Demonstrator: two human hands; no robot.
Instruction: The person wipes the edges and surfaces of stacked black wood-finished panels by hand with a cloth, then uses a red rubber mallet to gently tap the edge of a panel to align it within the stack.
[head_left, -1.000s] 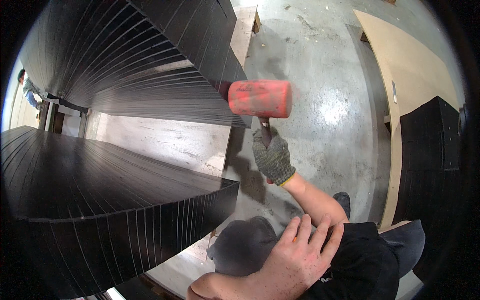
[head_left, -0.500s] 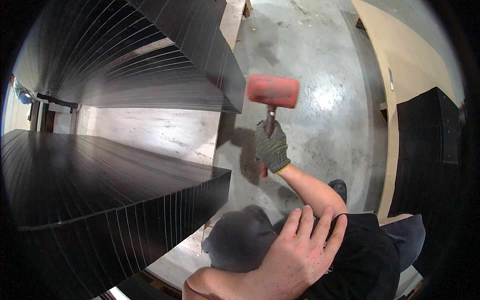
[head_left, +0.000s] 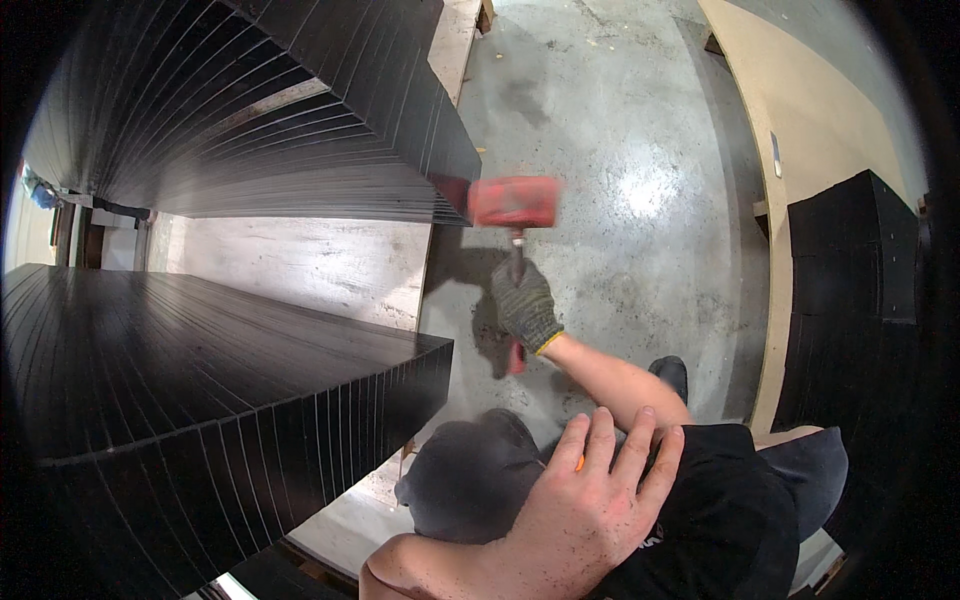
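Note:
In its grey knit glove, my right hand (head_left: 527, 308) is wrapped round the handle of a mallet with a red head (head_left: 515, 202). The head lies level, its left face at the lower end corner of the far stack of black boards (head_left: 420, 140); blur hides whether they touch. My left hand (head_left: 600, 490) is bare, fingers outstretched, lying near my right upper arm and black shirt. A bit of orange shows by its index finger, and its palm is hidden. Closer to me, on the left, stands another stack of black boards (head_left: 300, 450).
A pale board base (head_left: 310, 265) spans between the two stacks. Grey concrete floor (head_left: 620, 280) runs along their right side. Further right are a tan panel (head_left: 800, 100) and another black stack (head_left: 850, 270). My knee (head_left: 470, 480) is close to the near stack.
The mallet has swung left and slightly toward me, bringing its head to the far stack's end. My left hand has stayed nearly in place.

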